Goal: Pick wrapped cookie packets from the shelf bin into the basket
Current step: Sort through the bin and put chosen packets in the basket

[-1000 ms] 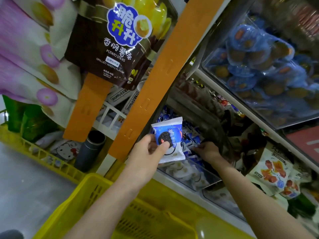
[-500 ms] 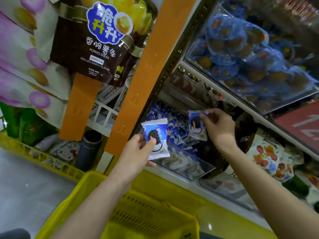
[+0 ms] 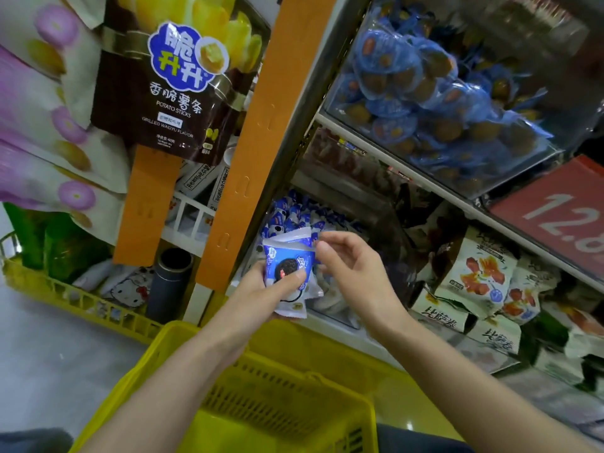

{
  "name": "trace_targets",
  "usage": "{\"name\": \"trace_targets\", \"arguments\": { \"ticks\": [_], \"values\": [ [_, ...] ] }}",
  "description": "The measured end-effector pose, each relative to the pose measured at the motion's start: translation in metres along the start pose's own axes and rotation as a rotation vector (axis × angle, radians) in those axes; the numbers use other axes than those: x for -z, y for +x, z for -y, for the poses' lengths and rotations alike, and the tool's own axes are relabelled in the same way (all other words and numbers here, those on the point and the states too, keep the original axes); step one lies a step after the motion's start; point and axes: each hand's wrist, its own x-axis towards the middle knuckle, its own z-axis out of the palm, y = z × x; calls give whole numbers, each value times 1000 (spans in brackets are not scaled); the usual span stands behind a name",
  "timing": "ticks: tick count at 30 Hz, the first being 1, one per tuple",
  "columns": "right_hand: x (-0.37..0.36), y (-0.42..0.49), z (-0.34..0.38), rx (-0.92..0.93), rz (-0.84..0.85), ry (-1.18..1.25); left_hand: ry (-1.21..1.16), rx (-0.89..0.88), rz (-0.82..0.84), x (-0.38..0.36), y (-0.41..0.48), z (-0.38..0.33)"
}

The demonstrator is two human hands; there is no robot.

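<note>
At the centre of the frame the left hand point(image 3: 261, 292) grips a blue-and-white cookie packet point(image 3: 287, 266), thumb pressed across its front just below the printed dark cookie; a second wrapper edge shows behind and below it in the same grip. The right hand point(image 3: 356, 276) sits just to the right, fingers loosely curled, thumb and forefinger at the packet's upper right corner; whether they pinch it or only touch it cannot be told. Both hands are above the yellow basket point(image 3: 170, 333) at the bottom of the frame. Just behind the hands, the shelf bin point(image 3: 294, 217) holds more of the same packets. A brown potato sticks bag point(image 3: 170, 86) hangs at upper left beside an orange strip point(image 3: 261, 125), and a red price sign point(image 3: 555, 217) shows at right.
</note>
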Motion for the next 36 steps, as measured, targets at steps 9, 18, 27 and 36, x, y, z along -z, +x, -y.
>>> {"name": "trace_targets", "arguments": {
  "ticks": [9,18,27,36],
  "values": [
    [21,3,-5,-199,244,-22,-12,-5,144,-4,-3,-2],
    [70,76,-30,-88,-317,-509,-107,-27,15,-1,2,-6],
    [62,109,-65,-272,-23,-886,-91,-17,-10,0,7,-1],
    [43,128,-87,-313,-90,-589,-62,-22,-4,0,11,0]
  ]
}}
